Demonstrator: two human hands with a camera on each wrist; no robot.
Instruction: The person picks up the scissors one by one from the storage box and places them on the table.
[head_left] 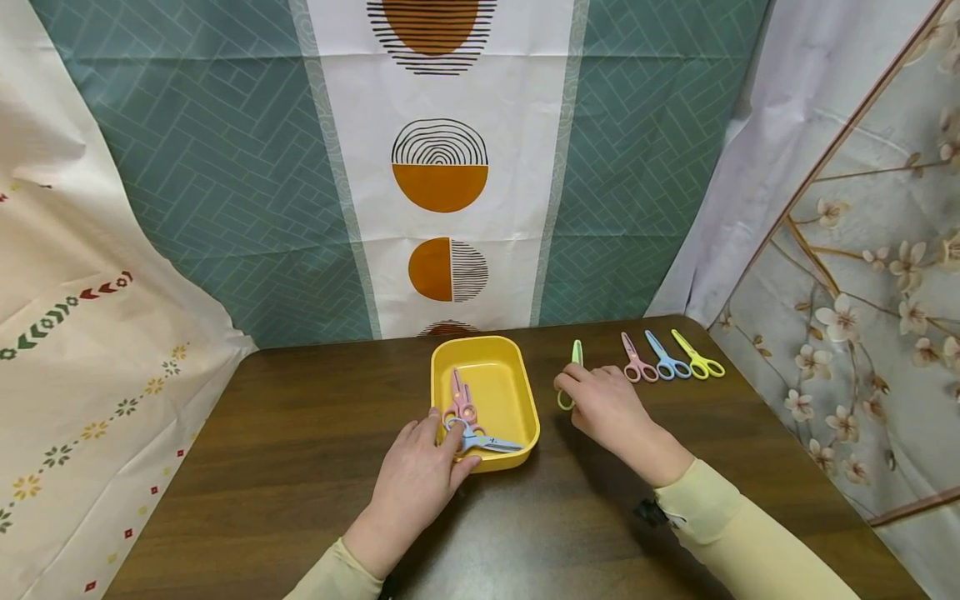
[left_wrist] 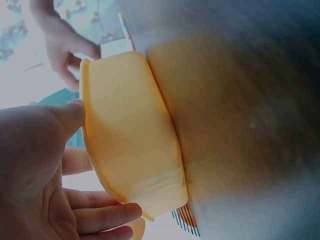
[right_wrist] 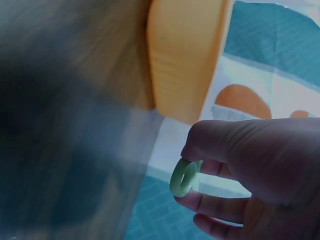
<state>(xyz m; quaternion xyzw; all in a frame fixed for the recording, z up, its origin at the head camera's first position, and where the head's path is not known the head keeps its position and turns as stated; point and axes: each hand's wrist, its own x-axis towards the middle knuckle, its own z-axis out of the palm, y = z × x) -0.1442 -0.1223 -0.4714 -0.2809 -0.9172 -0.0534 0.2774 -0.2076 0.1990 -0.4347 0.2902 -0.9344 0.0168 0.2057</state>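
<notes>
My left hand [head_left: 420, 475] holds the near left corner of a yellow tray [head_left: 531, 398], thumb at the near rim and fingers along its left side. In the tray lie pink scissors [head_left: 459, 393] and blue scissors [head_left: 495, 444], the blue ones crossing over the pink handles close to my left fingers. To the tray's right, my right hand [head_left: 606, 406] pinches light green scissors [head_left: 577, 352] by the handle, blades pointing away from me. In the right wrist view a green finger loop [right_wrist: 176, 181] shows between thumb and fingers.
Farther right on the dark wooden table [head_left: 315, 408] lie pink scissors [head_left: 634, 360], blue scissors [head_left: 665, 356] and yellow scissors [head_left: 696, 357] in a row, blades pointing away. A patterned curtain [head_left: 247, 167] hangs behind the table, with a floral cloth [head_left: 847, 333] along the right side.
</notes>
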